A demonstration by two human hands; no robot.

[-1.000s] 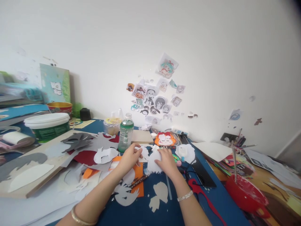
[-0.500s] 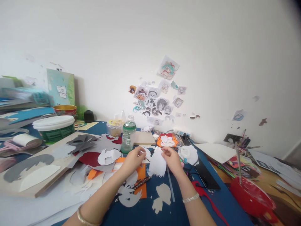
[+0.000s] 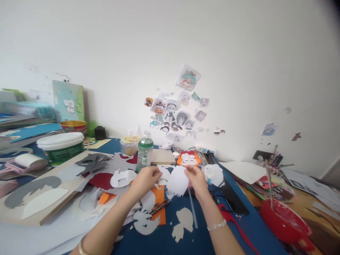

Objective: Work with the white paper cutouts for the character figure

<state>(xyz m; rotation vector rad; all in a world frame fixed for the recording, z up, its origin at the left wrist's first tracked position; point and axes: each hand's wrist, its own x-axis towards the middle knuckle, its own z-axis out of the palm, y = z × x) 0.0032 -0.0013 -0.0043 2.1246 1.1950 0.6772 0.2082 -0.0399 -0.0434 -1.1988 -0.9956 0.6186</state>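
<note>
My right hand point(image 3: 196, 178) pinches the upper right edge of a white paper cutout point(image 3: 177, 181) with a jagged lower edge, held over the blue table. To its left, my left hand point(image 3: 148, 179) has its fingers closed together beside a smaller white cutout point(image 3: 163, 174); whether it grips that piece is too small to tell. Behind the hands lies an orange-and-white paper face point(image 3: 189, 158). Pale cutouts point(image 3: 185, 219) rest on the table below my hands. An orange sheet point(image 3: 160, 198) lies under a dark patterned pen point(image 3: 160, 207).
A green-labelled bottle point(image 3: 145, 152) stands just behind my left hand. Left are a board point(image 3: 50, 209) with grey and white cutouts and a white-lidded tub point(image 3: 62, 147). Right are a black tablet point(image 3: 233, 196), red scissors point(image 3: 239, 230) and a red bowl point(image 3: 284, 221).
The white jagged cutout has turned and shows a broader, rounder face. My left hand has shifted slightly left, and its fingers have drawn closer together.
</note>
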